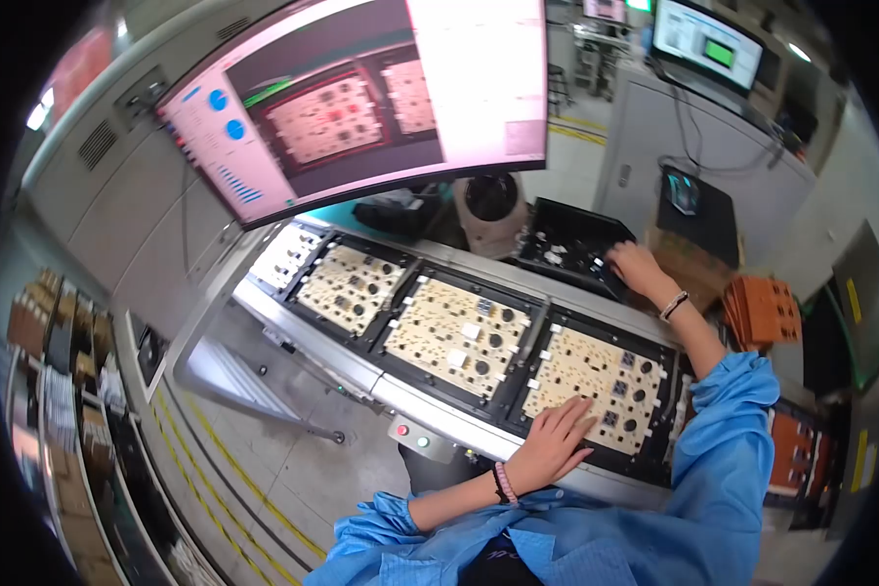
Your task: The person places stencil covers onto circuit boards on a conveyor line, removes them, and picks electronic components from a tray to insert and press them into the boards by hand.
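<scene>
My left hand [554, 449] lies with fingers stretched out over the lower left edge of a cream circuit board [586, 366], which sits in a black frame. Dark round parts and square dark parts stand along that board's right side. Out past the board, my right hand [637, 269] is over the right end of a black bin [576, 230]. Its fingers are bent down together near small white and black parts [555, 255] in the bin; their tips are too small to make out.
More framed boards [454, 337] line the conveyor [366, 376] to the left, one carrying two white squares. A large monitor [361, 107] hangs over its far side. Orange trays [762, 310] are stacked at right. A button box [418, 439] sits on the near rail.
</scene>
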`<control>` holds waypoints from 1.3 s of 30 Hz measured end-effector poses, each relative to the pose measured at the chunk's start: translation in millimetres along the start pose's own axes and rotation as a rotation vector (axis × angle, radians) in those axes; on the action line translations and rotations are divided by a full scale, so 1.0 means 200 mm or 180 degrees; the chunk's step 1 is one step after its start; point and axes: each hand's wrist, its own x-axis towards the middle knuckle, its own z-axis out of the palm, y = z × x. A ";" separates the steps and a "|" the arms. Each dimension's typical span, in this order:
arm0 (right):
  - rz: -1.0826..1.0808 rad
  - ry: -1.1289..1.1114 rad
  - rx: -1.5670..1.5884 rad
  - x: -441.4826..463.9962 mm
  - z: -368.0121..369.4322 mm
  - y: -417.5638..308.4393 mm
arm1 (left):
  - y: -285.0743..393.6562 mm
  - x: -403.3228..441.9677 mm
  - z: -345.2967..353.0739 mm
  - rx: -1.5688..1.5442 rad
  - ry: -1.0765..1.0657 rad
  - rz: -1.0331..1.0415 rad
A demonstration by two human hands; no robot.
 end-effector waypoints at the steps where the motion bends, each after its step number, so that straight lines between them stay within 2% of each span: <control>1: -0.0004 -0.0635 0.0071 0.05 0.06 0.04 | -0.01 -0.01 0.01 -0.0068 0.0081 -0.0039; 6: -0.0154 -0.0490 0.1168 0.19 0.22 0.02 | -0.04 -0.04 0.02 -0.0382 0.0381 0.0015; 9: 0.0168 -0.0538 0.1289 0.18 0.17 -0.02 | -0.06 -0.05 0.03 -0.0562 0.0346 0.0075; 12: 0.0492 -0.0221 0.1492 0.16 0.16 -0.04 | -0.06 -0.06 0.02 -0.0668 0.0422 0.0119; 18: 0.0048 0.0314 0.1513 0.10 0.13 -0.04 | -0.07 -0.05 0.00 -0.0753 0.0428 0.0133; 21: 0.0092 0.0259 0.2131 0.08 0.12 -0.01 | -0.08 -0.03 -0.03 -0.0708 0.0297 0.0213; 23: 0.0846 -0.0173 0.3319 0.04 0.04 -0.02 | -0.11 0.03 -0.08 -0.0568 0.0167 0.0344; 25: 0.0836 -0.0008 0.4157 -0.06 -0.05 -0.02 | -0.16 0.14 -0.15 -0.0014 0.0035 0.0356; 27: 0.1193 -0.0188 0.4880 -0.20 -0.18 -0.07 | -0.22 0.34 -0.26 0.0286 -0.0111 0.0272; 29: 0.1537 -0.0257 0.5576 -0.38 -0.26 -0.14 | -0.39 0.57 -0.24 0.0800 0.0237 0.0611; 31: 0.1801 -0.0407 0.6084 -0.55 -0.26 -0.18 | -0.57 0.83 -0.22 0.0864 0.0437 0.0584; 33: 0.2053 -0.0532 0.6328 -0.69 -0.29 -0.23 | -0.78 1.10 -0.17 0.0864 0.0205 0.0084; 35: 0.2142 -0.0626 0.6411 -0.81 -0.30 -0.24 | -1.00 1.31 -0.10 0.0889 -0.0570 -0.0645; 39: 0.2180 -0.0683 0.5977 -0.96 -0.41 -0.26 | -1.48 1.50 0.12 0.1469 -0.1595 -0.1272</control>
